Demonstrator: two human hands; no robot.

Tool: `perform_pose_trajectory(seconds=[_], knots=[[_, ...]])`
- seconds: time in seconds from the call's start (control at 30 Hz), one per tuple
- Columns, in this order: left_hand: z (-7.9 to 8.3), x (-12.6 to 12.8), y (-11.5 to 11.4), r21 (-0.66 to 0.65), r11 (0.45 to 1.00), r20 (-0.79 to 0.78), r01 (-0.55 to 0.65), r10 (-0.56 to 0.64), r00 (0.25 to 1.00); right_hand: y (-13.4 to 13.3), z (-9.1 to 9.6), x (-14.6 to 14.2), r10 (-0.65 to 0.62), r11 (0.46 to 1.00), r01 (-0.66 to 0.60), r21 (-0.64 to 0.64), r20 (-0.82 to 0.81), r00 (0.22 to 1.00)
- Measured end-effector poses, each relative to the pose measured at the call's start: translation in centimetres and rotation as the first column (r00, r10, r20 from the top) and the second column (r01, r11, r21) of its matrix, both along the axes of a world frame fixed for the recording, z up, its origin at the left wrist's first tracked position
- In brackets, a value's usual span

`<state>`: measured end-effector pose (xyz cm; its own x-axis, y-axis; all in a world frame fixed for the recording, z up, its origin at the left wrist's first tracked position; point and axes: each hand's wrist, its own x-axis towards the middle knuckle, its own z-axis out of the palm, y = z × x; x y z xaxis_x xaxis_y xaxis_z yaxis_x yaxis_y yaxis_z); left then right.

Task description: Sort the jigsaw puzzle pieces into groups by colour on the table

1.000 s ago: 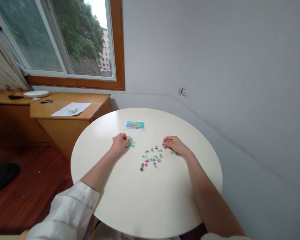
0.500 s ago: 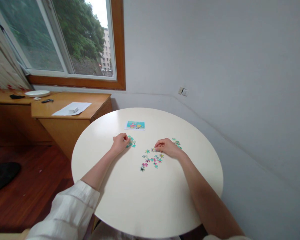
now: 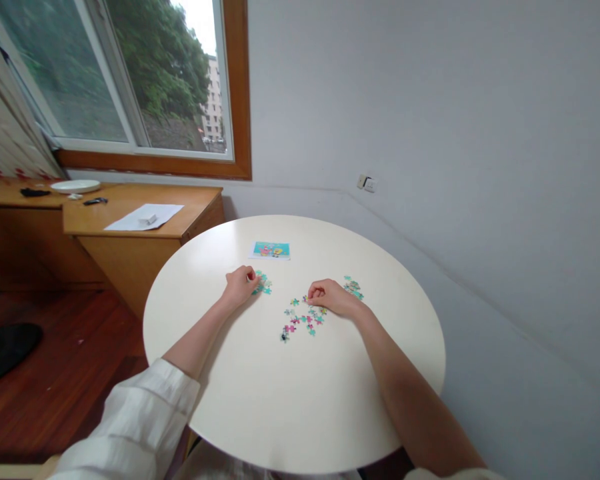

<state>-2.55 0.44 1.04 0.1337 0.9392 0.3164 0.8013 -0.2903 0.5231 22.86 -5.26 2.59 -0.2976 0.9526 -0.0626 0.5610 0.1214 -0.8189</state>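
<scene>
My left hand [image 3: 241,283] rests on the table with its fingers curled, their tips at the edge of a small heap of mostly teal puzzle pieces [image 3: 266,288]. Whether a piece lies between those fingertips is hidden. My right hand [image 3: 330,295] is closed in a pinch over the upper end of the loose middle pieces, its fingertips on a small puzzle piece [image 3: 305,299]. Below it, pink, teal and yellow puzzle pieces [image 3: 291,329] lie scattered. Right of my right hand is another heap of teal puzzle pieces [image 3: 353,287].
A teal picture card [image 3: 271,250] with cartoon figures lies toward the far side of the round white table [image 3: 280,407]. To the left stands a wooden desk [image 3: 130,250] bearing a white paper sheet [image 3: 130,222] and a white plate [image 3: 76,187]. A wall borders the table's far right.
My right hand has shifted slightly down, and its fingers are curled a little more over the piece. My left hand stays where it was.
</scene>
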Motion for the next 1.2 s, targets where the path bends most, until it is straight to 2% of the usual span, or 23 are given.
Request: perform_pose_trajectory(seconds=[0.53, 0.73, 1.0, 1.2], knots=[[0.1, 0.0, -0.1, -0.017, 1.000, -0.015, -0.010, 0.010, 1.000, -0.3, 1.2, -0.4, -0.041, 0.999, 0.044, -0.020, 0.157, 0.987], [0.2, 0.0, -0.2, -0.024, 1.000, -0.010, -0.009, 0.009, 1.000, -0.4, 1.2, -0.2, -0.116, 0.991, 0.095, 0.093, 0.256, 0.960], [0.4, 0.0, -0.2, -0.018, 1.000, -0.002, -0.017, 0.017, 1.000, 0.0, 0.1, 0.9, -0.009, 0.998, 0.005, 0.055, 0.071, 0.997], [0.2, -0.1, -0.1, -0.019, 1.000, -0.005, -0.020, 0.020, 1.000, -0.3, 0.7, 1.0, 0.053, 0.999, -0.052, -0.009, 0.175, 0.983]])
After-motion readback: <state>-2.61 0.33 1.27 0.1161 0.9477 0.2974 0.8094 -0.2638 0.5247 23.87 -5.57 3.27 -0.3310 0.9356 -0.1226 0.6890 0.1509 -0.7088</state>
